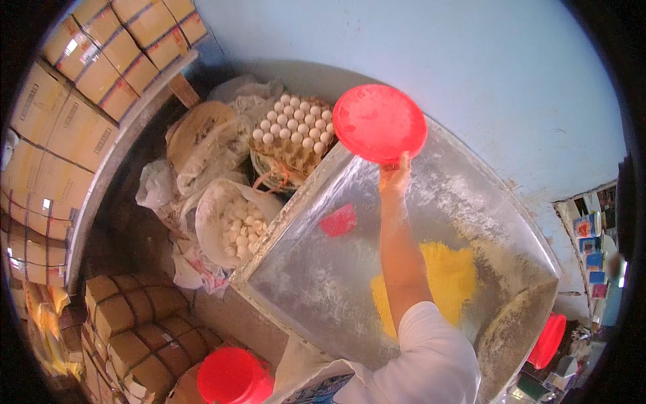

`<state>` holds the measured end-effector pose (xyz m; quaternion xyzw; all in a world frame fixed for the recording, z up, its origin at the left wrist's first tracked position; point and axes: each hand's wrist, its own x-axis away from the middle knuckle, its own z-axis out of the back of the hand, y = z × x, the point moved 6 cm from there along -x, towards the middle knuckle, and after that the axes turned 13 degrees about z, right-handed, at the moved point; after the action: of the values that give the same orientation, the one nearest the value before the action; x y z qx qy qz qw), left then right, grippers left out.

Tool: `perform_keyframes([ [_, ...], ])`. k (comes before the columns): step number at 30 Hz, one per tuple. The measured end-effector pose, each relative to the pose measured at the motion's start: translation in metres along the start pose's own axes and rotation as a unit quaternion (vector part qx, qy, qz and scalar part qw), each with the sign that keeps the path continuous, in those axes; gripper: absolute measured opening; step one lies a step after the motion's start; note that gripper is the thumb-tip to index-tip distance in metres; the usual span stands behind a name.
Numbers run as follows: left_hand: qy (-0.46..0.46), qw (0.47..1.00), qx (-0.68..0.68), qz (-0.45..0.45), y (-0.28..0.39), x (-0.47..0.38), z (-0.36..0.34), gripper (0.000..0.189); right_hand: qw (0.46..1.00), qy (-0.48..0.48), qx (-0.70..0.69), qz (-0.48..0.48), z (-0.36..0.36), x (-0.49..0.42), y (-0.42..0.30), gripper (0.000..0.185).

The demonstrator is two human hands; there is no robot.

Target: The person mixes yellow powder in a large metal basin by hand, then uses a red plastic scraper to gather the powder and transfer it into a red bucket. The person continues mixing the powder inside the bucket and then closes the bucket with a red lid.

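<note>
My right hand (395,174) grips the near rim of a round, shallow red plastic tray or lid (378,121), with the thumb over its edge. The red piece is held over the far corner of a metal-topped table (292,262), and pale dusty patches mark its inside. Beneath and beside my forearm, yellow powder or meal (449,272) is spread across the tabletop, partly hidden by the arm. A small red plastic scraper (338,220) lies flat to the left. My left hand is out of view.
Left of the table, trays of eggs (292,123) stand beside a white sack-lined container (212,222) holding eggs or shells. Strapped cardboard boxes (65,116) line the left side; more boxes (136,308) sit lower. Red buckets (232,376) flank the table. A blue wall (404,45) rises behind.
</note>
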<state>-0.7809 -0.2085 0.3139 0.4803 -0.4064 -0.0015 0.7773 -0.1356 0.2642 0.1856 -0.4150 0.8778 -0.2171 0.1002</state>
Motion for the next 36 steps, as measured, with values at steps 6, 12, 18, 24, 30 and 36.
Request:
perform_keyframes([
  [6,0.031,0.999,-0.041,0.009,0.023,-0.009,-0.007,0.056,0.919,0.097,0.34,-0.172,0.139,0.04,0.046,0.068],
  [12,0.063,0.995,-0.079,0.008,0.044,-0.011,-0.015,0.055,0.488,-0.059,0.86,-0.135,0.195,0.128,0.1,0.093],
  [18,0.076,0.991,-0.108,0.0,0.06,-0.014,-0.029,0.055,0.494,0.01,0.842,-0.216,0.223,0.169,0.116,0.083],
  [24,0.078,0.99,-0.12,-0.008,0.07,-0.022,-0.037,0.054,0.672,-0.064,0.737,0.035,0.188,0.095,0.043,0.038],
  [30,0.09,0.985,-0.144,-0.025,0.079,-0.017,-0.034,0.054,0.548,-0.192,0.796,0.172,0.128,-0.055,-0.034,0.02],
  [36,0.104,0.981,-0.158,-0.049,0.091,0.004,-0.041,0.053,0.462,-0.391,0.796,-0.007,0.187,0.015,0.085,0.024],
])
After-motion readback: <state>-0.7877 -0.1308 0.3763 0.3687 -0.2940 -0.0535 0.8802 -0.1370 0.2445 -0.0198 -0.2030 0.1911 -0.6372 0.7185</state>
